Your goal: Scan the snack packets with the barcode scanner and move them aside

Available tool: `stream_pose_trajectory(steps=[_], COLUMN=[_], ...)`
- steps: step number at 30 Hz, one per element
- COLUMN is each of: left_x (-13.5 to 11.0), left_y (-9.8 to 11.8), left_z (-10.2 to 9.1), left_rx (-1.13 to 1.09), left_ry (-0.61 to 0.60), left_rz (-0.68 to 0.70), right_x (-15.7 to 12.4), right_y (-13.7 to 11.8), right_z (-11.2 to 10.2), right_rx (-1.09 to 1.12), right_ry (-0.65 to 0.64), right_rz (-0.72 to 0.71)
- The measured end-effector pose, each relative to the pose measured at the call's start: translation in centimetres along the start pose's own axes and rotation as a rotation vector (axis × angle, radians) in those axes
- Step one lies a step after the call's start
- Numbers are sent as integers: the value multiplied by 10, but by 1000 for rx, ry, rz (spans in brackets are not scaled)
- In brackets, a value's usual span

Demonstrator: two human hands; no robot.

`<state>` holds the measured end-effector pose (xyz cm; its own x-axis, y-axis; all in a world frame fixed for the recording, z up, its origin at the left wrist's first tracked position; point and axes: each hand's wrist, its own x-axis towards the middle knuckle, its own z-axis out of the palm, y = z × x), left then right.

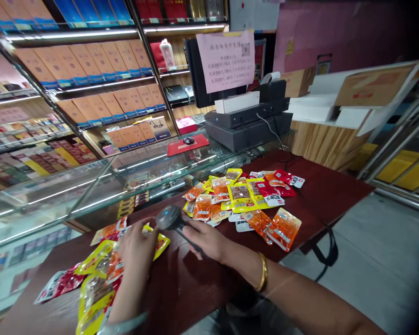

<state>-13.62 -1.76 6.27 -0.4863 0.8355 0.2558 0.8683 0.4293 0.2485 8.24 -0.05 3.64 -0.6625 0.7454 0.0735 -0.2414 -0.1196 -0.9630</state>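
Head view: the right hand (206,241) grips a dark grey barcode scanner (171,217). The left hand (138,251) lies palm-down on a yellow foil snack packet (161,243); its grip cannot be told.

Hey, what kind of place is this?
Most likely a small shop's checkout counter: the right hand holds a barcode scanner among snack packets, a till with a receipt printer stands behind, and a glass display case holds boxed goods.
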Motion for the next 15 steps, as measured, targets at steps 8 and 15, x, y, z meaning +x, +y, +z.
stream_pose_trajectory(steps=[8,15], left_x=[76,105], left_y=[96,111], left_z=[71,84], left_rx=[72,82], left_ry=[-279,-352], left_rz=[62,166], right_x=[2,3], right_y=[0,11], right_z=[-44,-46], right_rx=[154,228], right_ry=[234,197], right_rz=[-1,25])
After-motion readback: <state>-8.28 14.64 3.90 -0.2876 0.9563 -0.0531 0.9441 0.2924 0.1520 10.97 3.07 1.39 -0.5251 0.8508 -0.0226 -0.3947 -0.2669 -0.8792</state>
